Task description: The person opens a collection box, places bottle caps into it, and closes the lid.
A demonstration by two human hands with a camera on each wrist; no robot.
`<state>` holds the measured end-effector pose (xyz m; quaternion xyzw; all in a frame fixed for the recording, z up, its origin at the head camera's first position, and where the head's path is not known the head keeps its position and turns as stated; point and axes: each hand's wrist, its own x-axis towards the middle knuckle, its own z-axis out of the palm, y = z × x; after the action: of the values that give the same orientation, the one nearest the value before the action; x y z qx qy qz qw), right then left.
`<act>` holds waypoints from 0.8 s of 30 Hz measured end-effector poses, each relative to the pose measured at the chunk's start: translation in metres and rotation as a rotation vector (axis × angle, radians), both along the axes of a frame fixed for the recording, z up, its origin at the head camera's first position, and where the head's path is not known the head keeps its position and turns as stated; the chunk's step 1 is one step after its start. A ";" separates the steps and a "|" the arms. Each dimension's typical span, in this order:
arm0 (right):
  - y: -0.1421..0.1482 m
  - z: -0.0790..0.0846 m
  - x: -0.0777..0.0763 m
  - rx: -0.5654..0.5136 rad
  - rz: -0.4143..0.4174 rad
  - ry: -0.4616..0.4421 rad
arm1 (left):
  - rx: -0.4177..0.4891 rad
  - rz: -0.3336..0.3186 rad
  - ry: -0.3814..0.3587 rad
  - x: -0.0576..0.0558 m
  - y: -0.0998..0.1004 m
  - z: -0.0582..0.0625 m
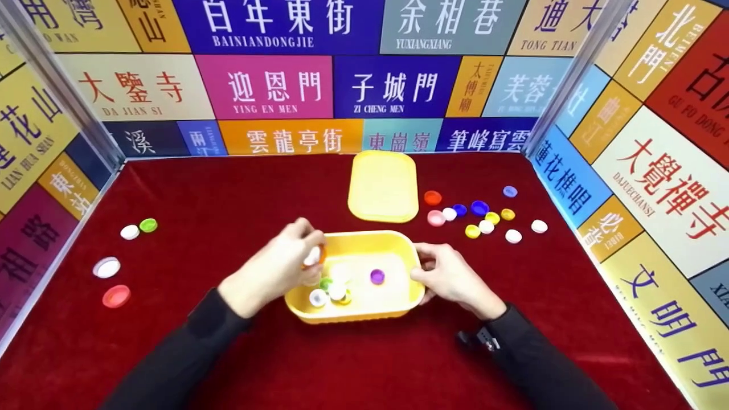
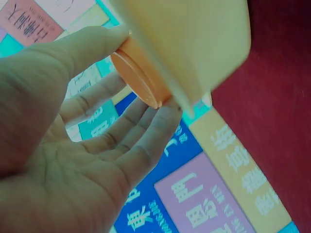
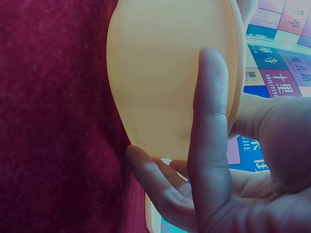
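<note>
A yellow plastic box [image 1: 393,250] stands on the red cloth in front of the person. At its left end, the left hand [image 1: 285,262] pinches an orange bottle cap [image 2: 138,73] between thumb and fingers, right at the rim. A white patch shows beside the orange in the head view. My right hand [image 1: 453,276] grips the box's right end, its thumb at the rim and other fingers against the outer wall [image 3: 160,107]. Inside the box lie a purple cap [image 1: 377,277] and, further left, several white, green and yellow caps [image 1: 319,298], partly overlapping.
Behind the box lies a yellow lid [image 1: 383,188]. Several loose caps are scattered to the right, among them a red cap [image 1: 433,197] and a blue cap [image 1: 479,208]. On the left are a green cap [image 1: 148,225] and a red cap [image 1: 117,296]. Printed panels [image 1: 265,85] surround the cloth.
</note>
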<state>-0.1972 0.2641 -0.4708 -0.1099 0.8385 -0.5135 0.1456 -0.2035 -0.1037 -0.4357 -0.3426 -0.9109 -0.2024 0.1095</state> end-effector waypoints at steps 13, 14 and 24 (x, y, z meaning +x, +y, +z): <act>0.001 0.001 0.000 0.000 -0.005 -0.011 | -0.133 -0.007 0.035 -0.002 0.013 -0.006; 0.001 0.001 0.000 -0.001 -0.007 -0.012 | -0.132 -0.002 0.029 -0.002 0.012 -0.005; -0.001 0.002 0.000 -0.001 -0.013 -0.015 | -0.129 0.045 -0.027 -0.004 0.004 -0.002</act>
<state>-0.1970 0.2633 -0.4688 -0.1009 0.8377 -0.5158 0.1485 -0.2074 -0.1002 -0.4376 -0.3258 -0.9308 -0.1453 0.0794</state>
